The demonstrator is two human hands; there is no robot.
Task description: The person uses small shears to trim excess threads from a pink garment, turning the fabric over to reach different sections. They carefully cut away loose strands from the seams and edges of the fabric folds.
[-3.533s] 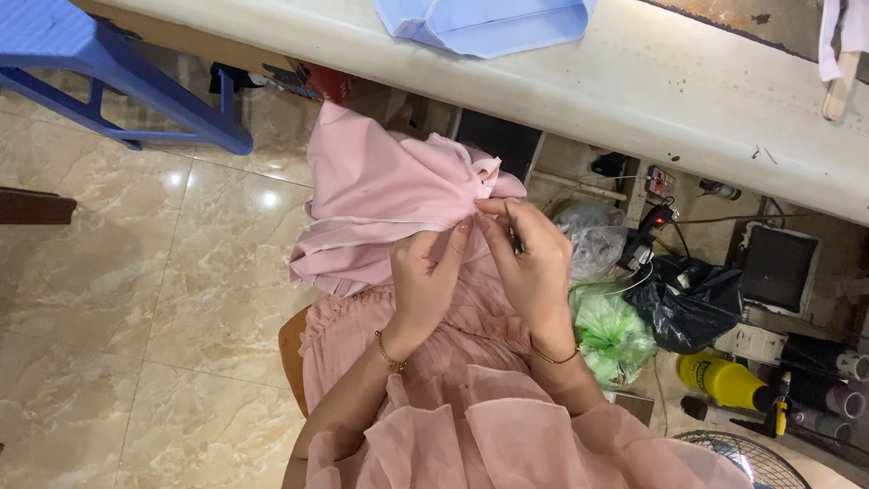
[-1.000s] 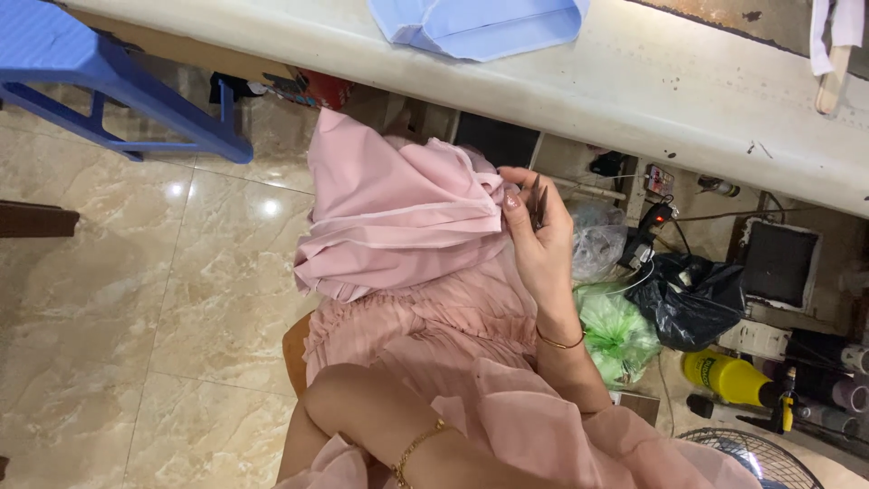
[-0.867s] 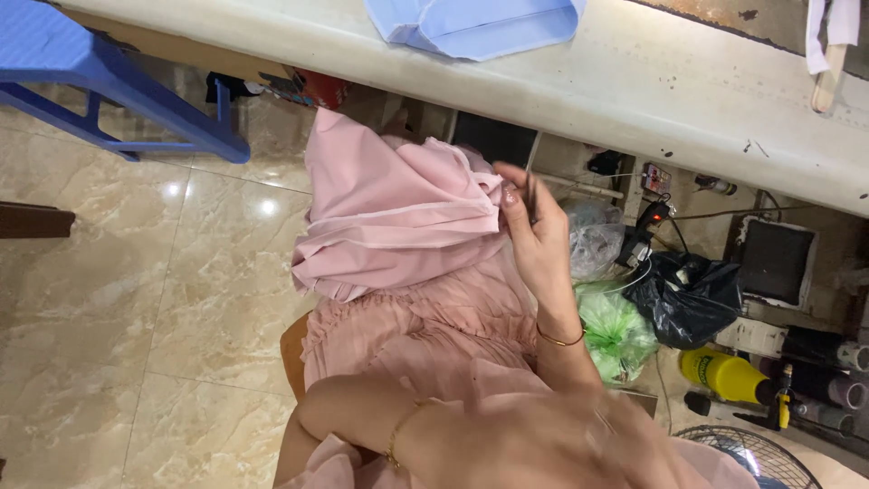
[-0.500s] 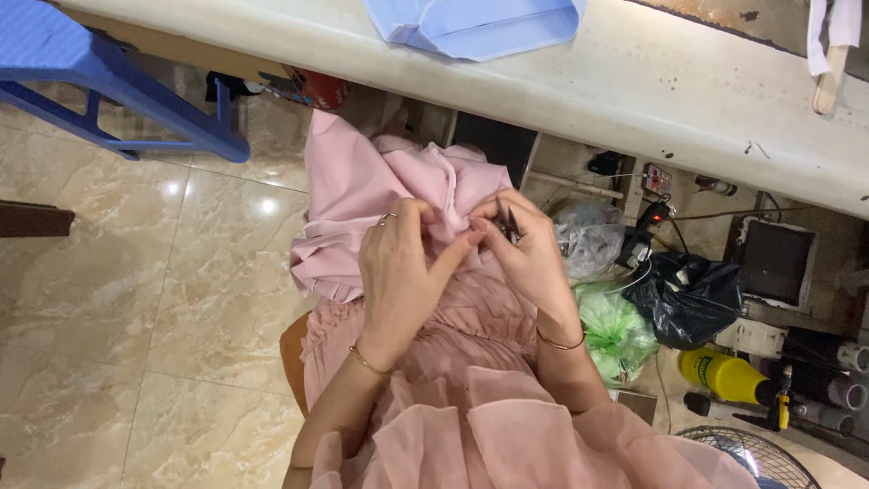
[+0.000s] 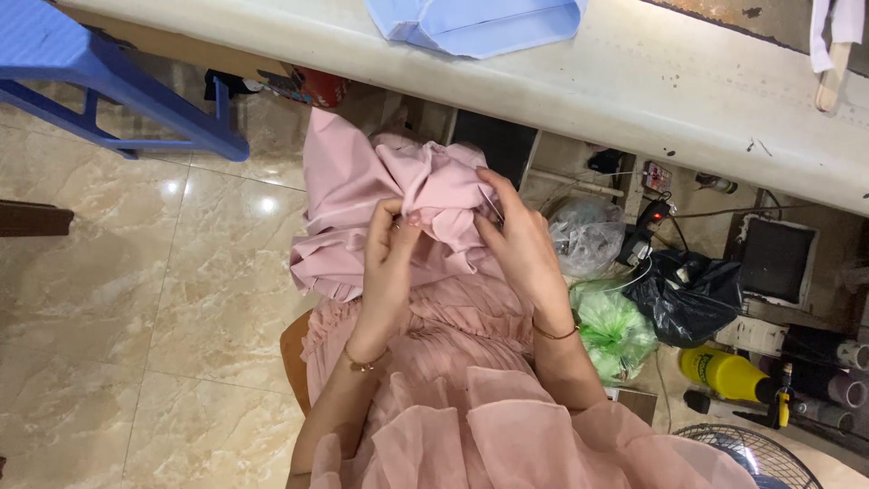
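On the person's lap, just below the edge of a long white worktable point(image 5: 634, 81), lies a bunched pink garment point(image 5: 380, 195), its folds gathered up between both hands. The left hand point(image 5: 389, 263) has its fingers curled and pinched on a fold near the middle of the bundle, thumb and fingertips pressed together on the cloth. The right hand point(image 5: 520, 244) lies against the right side of the same bundle, fingers bent over the fabric and gripping it; a thin metal tool seems to sit under its fingers, but it is too hidden to tell what it is. Each wrist wears a thin gold bracelet. A folded light blue cloth point(image 5: 480, 23) rests on the worktable above. A blue plastic stool point(image 5: 109, 81) stands on the glossy marble-patterned floor to the left. To the right, under the table, sit a black plastic bag point(image 5: 692, 303), a green plastic bag point(image 5: 611, 330) and a yellow bottle point(image 5: 724, 380).
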